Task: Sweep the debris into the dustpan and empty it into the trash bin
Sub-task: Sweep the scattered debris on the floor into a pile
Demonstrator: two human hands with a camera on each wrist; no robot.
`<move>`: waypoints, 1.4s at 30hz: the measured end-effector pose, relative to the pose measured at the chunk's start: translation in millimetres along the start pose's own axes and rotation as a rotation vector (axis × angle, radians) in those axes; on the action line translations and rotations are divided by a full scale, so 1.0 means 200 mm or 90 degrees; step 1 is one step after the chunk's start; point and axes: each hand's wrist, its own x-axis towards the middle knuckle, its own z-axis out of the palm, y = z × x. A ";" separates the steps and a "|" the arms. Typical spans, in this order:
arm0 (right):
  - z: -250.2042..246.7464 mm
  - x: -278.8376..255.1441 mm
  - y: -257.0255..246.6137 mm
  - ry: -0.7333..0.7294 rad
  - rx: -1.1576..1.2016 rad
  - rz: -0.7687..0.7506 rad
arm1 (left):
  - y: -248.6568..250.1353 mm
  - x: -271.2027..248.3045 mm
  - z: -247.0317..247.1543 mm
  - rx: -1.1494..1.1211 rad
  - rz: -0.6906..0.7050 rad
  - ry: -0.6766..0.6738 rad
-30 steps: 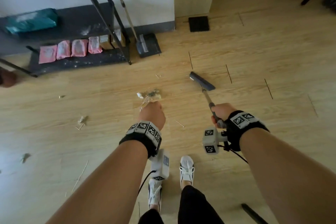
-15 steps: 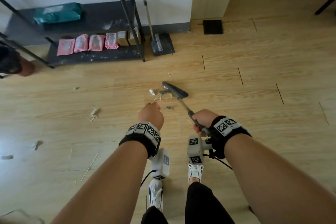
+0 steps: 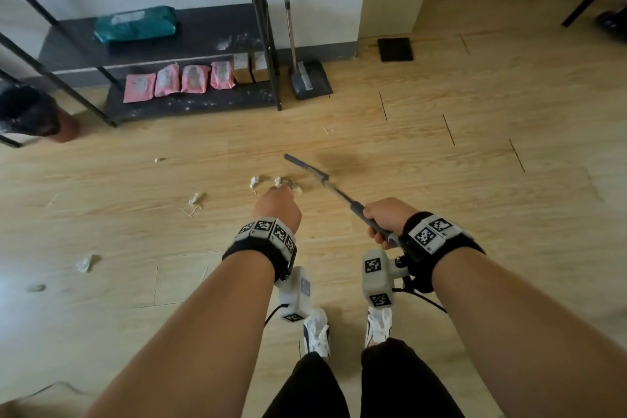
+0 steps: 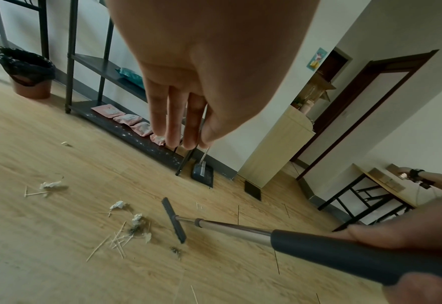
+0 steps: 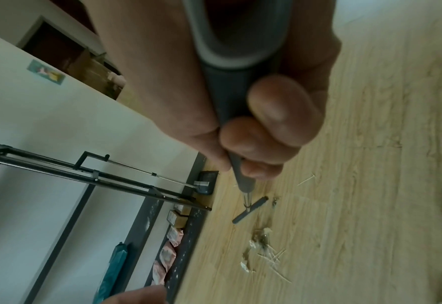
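Right hand (image 3: 386, 219) clamped on broom (image 4: 240, 228) handle to gather debris (image 4: 134, 228); left hand (image 4: 178, 115) empty, fingers straight, hanging clear.

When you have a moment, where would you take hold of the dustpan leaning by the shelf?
Probably the dustpan handle's upper shaft, reached from the open floor side: the pan sits flat on the floor and the thin handle rises upright beside the shelf post.

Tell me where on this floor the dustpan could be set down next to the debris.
Bare floor lies right of the broom head, out to the dark plank marks, and between the debris pile and the dustpan by the wall. Left of the pile it is crowded: paper scraps and sticks lie scattered.
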 end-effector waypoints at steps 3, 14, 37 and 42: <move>-0.02 -0.04 0.10 0.034 0.038 0.020 | 0.00 -0.09 0.04 0.004 0.011 -0.003; -0.18 -0.06 0.56 0.083 0.084 0.139 | 0.04 -0.38 0.31 -0.041 0.010 0.011; 0.24 -0.19 0.46 -0.160 0.203 0.054 | -0.24 -0.60 0.37 -0.081 -0.085 0.056; 0.21 -0.18 0.36 -0.069 0.106 0.014 | -0.30 -0.55 0.32 -0.086 -0.089 0.070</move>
